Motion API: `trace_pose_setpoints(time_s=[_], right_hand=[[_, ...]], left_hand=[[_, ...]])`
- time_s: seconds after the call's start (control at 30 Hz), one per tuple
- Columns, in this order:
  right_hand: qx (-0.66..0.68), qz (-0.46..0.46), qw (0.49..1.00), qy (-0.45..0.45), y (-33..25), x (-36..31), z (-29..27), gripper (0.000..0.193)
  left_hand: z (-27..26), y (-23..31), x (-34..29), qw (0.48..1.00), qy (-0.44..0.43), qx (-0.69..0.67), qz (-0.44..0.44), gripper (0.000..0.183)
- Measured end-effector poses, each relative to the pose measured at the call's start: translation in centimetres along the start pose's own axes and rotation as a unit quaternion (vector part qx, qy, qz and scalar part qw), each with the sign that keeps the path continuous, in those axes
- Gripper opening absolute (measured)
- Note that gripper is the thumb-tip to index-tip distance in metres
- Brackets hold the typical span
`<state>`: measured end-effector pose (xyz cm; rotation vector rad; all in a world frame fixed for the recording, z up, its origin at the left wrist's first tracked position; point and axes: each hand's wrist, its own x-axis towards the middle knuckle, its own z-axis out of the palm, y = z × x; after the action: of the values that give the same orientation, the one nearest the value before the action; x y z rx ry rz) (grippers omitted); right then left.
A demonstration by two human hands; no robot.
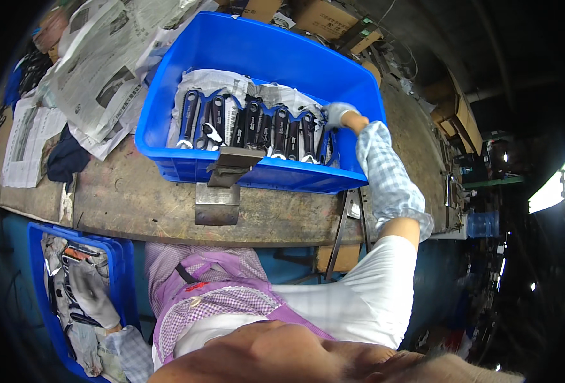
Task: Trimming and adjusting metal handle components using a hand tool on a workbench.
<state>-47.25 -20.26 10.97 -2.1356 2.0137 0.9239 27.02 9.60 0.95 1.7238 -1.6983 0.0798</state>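
My right hand (342, 116), in a white and grey work glove, reaches into the right end of a large blue bin (250, 38). Its fingers are bent round the upper end of a black adjustable wrench (322, 147), the last in a row. Several more adjustable wrenches (281, 131), black with bright jaws, stand side by side there on newspaper (215, 78). Low on the left, my gloved left hand (92, 297) lies over tools in a second blue bin (38, 281). Its fingers look stretched out, slightly smeared, above dark wrenches (81, 250) and crumpled paper.
The large bin rests on a worn workbench (129, 204). A bent metal bracket (221, 185) stands against its front wall. Newspaper sheets (103, 70) and a dark cloth (68, 158) lie to the left. Cardboard boxes (324, 18) stand behind the bin and at the far right.
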Motion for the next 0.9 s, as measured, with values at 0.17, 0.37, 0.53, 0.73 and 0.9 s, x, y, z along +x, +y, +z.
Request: trace_pose_setpoints(time_s=[0.17, 0.37, 0.53, 0.73, 0.9], right_hand=[[0.070, 0.033, 0.990, 0.121, -2.4, -2.9, -2.9, 0.046], [-0.173, -0.249, 0.941, 0.153, -0.3, -3.3, 4.0, 0.031], [-0.089, -0.196, 0.946, 0.241, -0.8, -6.3, -0.6, 0.027], [0.519, 0.050, 0.748, 0.411, -5.0, -12.5, -6.0, 0.024], [0.717, -0.008, 0.567, 0.405, -8.0, -17.5, -5.8, 0.036]], left_hand=[[0.5, 5.1, 2.3, 0.981, -0.029, 0.014, 0.192, 0.038], [4.6, 10.0, 4.9, 0.972, -0.022, -0.123, 0.198, 0.035], [7.6, 17.2, 7.5, 0.922, -0.170, -0.203, 0.283, 0.042], [13.9, 21.2, 3.7, 0.923, -0.265, -0.163, 0.226, 0.064], [12.3, 19.4, 1.2, 0.929, -0.237, -0.148, 0.243, 0.054]])
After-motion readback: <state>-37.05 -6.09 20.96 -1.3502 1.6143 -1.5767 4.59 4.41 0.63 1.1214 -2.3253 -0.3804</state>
